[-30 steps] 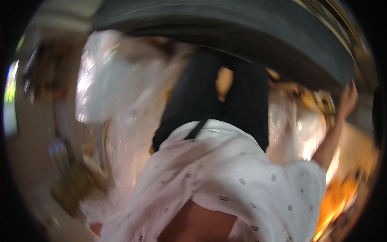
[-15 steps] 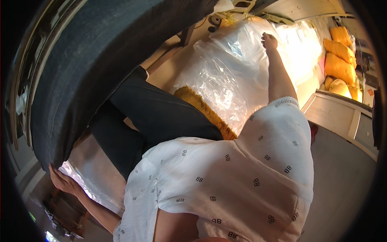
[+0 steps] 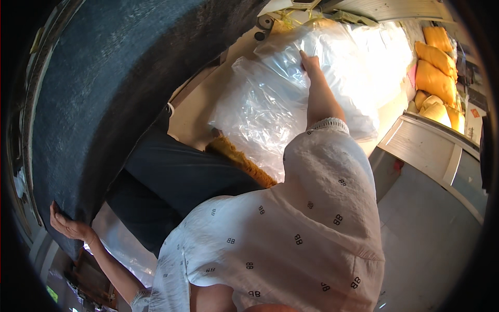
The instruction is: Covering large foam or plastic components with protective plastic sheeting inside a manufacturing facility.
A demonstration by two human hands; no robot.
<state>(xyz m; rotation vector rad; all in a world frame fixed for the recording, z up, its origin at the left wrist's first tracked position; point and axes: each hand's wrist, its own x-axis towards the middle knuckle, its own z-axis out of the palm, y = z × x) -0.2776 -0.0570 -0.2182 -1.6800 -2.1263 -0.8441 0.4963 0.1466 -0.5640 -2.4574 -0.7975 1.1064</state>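
Note:
A long dark grey-blue cloth (image 3: pixel 88 93) with a fuzzy surface hangs across the left side. At its lower edge my left hand (image 3: pixel 70 226) lies against the cloth, with the fingers stretched along it. My right hand (image 3: pixel 310 63) is over a large clear plastic sheet (image 3: pixel 260 104) at the upper middle. One digit points up and the other fingers look curled; what they may hold is hidden. Beside my leg, a golden-brown furry strip (image 3: pixel 241 160) shows along the near edge of the plastic.
Orange-yellow bundles (image 3: pixel 434 78) are stacked at the far right, next to a pale panelled partition (image 3: pixel 421 148). Bright light washes out the plastic right of my hand. More clear plastic (image 3: pixel 125 242) lies near my left forearm. A grey floor (image 3: pixel 431 234) extends at the right.
My right hand has moved left and slightly down, onto the plastic. My left hand has shifted slightly left along the dark cloth, its fingers now stretched upward. The view has shifted too.

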